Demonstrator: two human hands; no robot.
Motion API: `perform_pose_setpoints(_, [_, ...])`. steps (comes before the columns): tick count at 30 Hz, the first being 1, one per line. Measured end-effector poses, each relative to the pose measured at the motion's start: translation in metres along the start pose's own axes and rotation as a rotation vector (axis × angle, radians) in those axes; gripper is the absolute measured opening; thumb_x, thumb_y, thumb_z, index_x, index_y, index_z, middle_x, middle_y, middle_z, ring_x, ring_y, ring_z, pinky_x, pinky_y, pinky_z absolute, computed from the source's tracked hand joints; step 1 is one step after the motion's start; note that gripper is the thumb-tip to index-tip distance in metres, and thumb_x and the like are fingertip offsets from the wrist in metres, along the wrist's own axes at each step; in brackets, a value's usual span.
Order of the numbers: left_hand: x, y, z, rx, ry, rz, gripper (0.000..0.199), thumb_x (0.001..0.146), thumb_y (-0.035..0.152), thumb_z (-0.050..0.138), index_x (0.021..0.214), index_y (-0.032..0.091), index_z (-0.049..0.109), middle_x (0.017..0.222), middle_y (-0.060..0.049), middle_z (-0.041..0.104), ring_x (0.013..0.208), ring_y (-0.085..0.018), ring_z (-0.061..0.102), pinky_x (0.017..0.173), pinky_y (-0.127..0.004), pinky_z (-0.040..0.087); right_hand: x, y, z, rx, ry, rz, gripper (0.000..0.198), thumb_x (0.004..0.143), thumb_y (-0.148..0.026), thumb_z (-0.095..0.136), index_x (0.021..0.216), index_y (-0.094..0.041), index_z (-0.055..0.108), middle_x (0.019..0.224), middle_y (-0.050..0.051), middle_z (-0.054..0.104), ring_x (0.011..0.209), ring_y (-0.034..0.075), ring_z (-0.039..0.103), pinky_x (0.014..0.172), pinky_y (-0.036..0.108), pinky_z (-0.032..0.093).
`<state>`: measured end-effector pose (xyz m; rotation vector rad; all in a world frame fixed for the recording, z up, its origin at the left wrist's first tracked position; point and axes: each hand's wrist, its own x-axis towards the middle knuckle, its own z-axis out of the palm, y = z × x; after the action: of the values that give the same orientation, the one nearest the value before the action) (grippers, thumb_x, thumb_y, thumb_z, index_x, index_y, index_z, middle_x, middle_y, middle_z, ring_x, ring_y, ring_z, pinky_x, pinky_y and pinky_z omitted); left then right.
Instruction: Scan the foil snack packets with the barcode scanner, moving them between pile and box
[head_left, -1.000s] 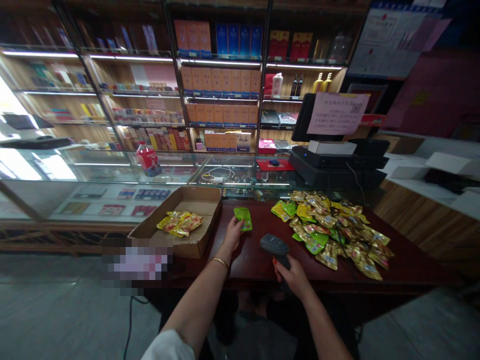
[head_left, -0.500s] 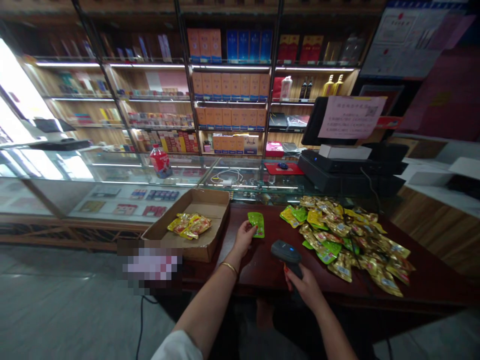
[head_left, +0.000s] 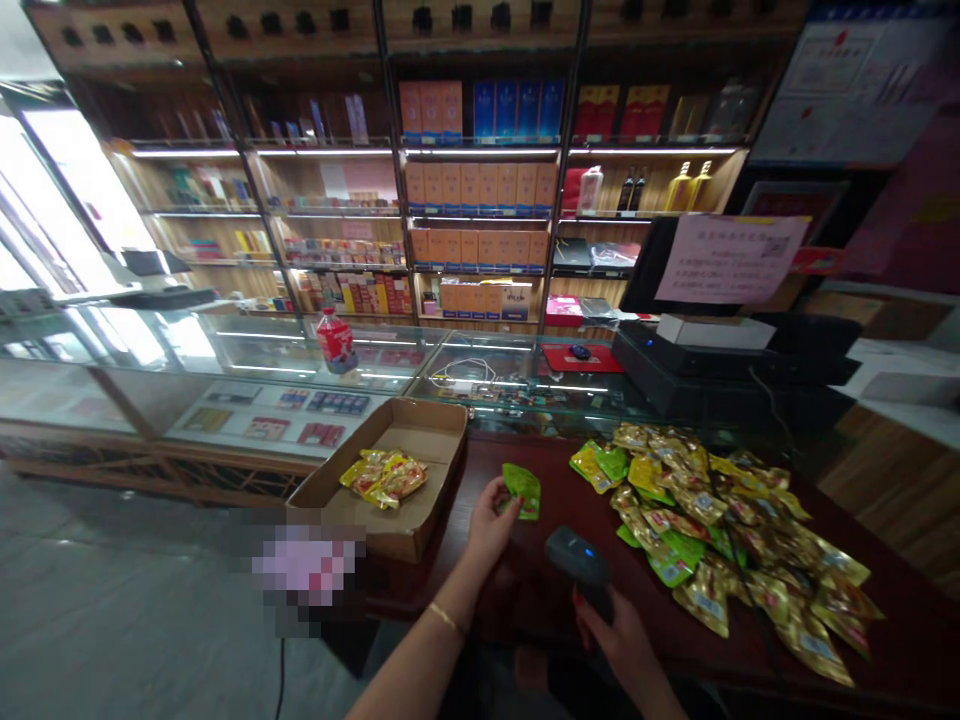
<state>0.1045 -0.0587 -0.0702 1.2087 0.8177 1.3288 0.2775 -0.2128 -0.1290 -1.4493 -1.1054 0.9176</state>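
Note:
A small green snack packet (head_left: 523, 490) is pinched at its left edge by my left hand (head_left: 490, 518), over the dark red table. My right hand (head_left: 616, 632) is wrapped round the handle of a black barcode scanner (head_left: 576, 556), which has a blue light on top. The scanner head points toward the packet from the right, apart from it. To the left stands an open cardboard box (head_left: 442, 445) with several gold and yellow packets (head_left: 384, 477) inside. A heap of gold, yellow and green snack packets (head_left: 697, 500) covers the table's right side.
Behind the table runs a glass display counter (head_left: 375, 385) bearing a red-labelled bottle (head_left: 335, 342), a white cable (head_left: 469, 375) and a mouse (head_left: 579, 352) on a red mat. A monitor with a paper notice (head_left: 727, 258) stands at the right. A dark cord crosses the packet heap.
The view has tilted up, so everything sits lower in the picture. My left hand still grips the green packet, now turned slightly. The scanner remains in my right hand.

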Motion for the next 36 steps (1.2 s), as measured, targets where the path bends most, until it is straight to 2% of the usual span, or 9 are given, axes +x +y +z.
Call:
perform_pose_setpoints(6, [-0.003,0.100,-0.090,0.754,0.343,0.553,0.026,0.085,0.032,0.068,0.110,0.024,0.068,0.111,-0.009,0.072,0.109,-0.030,0.065,0.104,-0.047,0.048,0.003,-0.001,0.001,0.043,-0.049,0.016,0.055,0.077,-0.074,0.066,0.074,-0.019,0.066,0.052,-0.003,0.058,0.047,0.016,0.053,0.050,0.027,0.042])
perform_pose_setpoints(9, [0.011,0.129,-0.106,1.001,0.491,0.693,0.031,0.086,0.028,0.062,0.116,0.023,0.066,0.119,-0.011,0.069,0.123,-0.033,0.058,0.112,-0.055,0.038,0.005,-0.002,0.000,0.077,-0.061,0.029,0.055,0.077,-0.074,0.066,0.074,-0.019,0.065,0.053,-0.003,0.057,0.046,0.015,0.052,0.049,0.027,0.042])
perform_pose_setpoints(11, [0.018,0.125,-0.083,0.984,0.459,0.740,0.036,0.084,0.025,0.062,0.120,0.023,0.066,0.127,-0.011,0.066,0.130,-0.035,0.052,0.115,-0.056,0.032,0.006,-0.002,-0.001,0.098,-0.053,0.037,0.056,0.075,-0.075,0.067,0.076,-0.019,0.067,0.055,-0.002,0.059,0.047,0.015,0.054,0.048,0.027,0.044])
perform_pose_setpoints(13, [0.026,0.102,-0.037,0.845,0.240,0.696,0.034,0.084,0.023,0.061,0.117,0.024,0.068,0.123,-0.010,0.068,0.123,-0.033,0.057,0.112,-0.051,0.038,0.006,-0.001,-0.001,0.112,-0.021,0.043,0.056,0.074,-0.075,0.068,0.076,-0.019,0.068,0.056,0.000,0.061,0.048,0.016,0.055,0.049,0.028,0.045])
perform_pose_setpoints(18, [0.067,0.006,0.099,0.647,-0.400,0.185,0.021,0.081,0.023,0.067,0.100,0.025,0.075,0.106,-0.012,0.074,0.104,-0.032,0.066,0.101,-0.042,0.046,0.005,0.001,-0.003,0.132,0.056,0.040,0.058,0.070,-0.077,0.070,0.074,-0.020,0.068,0.054,0.000,0.060,0.047,0.017,0.054,0.047,0.028,0.046])
perform_pose_setpoints(24, [0.113,-0.048,0.161,0.826,-0.398,0.051,0.062,0.060,0.028,0.087,0.117,0.019,0.067,0.126,-0.021,0.063,0.128,-0.044,0.048,0.112,-0.057,0.030,0.010,0.005,-0.004,0.141,0.104,0.037,0.066,0.060,-0.086,0.069,0.070,-0.021,0.066,0.049,-0.001,0.057,0.042,0.016,0.050,0.041,0.027,0.043])
perform_pose_setpoints(30, [0.106,-0.052,0.137,0.890,-0.284,-0.029,0.086,0.055,0.023,0.089,0.133,0.017,0.055,0.134,-0.018,0.054,0.129,-0.036,0.050,0.112,-0.046,0.035,0.007,-0.001,-0.004,0.139,0.112,0.045,0.067,0.067,-0.084,0.065,0.074,-0.018,0.067,0.052,-0.001,0.059,0.044,0.015,0.053,0.043,0.026,0.045])
perform_pose_setpoints(33, [0.081,-0.051,0.097,0.800,-0.203,-0.041,0.077,0.064,0.019,0.083,0.134,0.018,0.052,0.128,-0.013,0.058,0.117,-0.026,0.061,0.104,-0.037,0.045,0.005,-0.008,-0.004,0.105,0.107,0.027,0.061,0.070,-0.079,0.068,0.073,-0.017,0.068,0.053,0.000,0.060,0.047,0.017,0.056,0.047,0.026,0.048])
perform_pose_setpoints(36, [0.044,-0.049,0.043,0.395,-0.116,-0.147,0.070,0.064,0.021,0.083,0.127,0.021,0.051,0.108,-0.007,0.068,0.096,-0.022,0.069,0.088,-0.035,0.055,0.003,-0.016,-0.001,0.059,0.102,0.014,0.053,0.074,-0.071,0.070,0.075,-0.018,0.072,0.055,0.002,0.066,0.052,0.020,0.063,0.054,0.028,0.053])
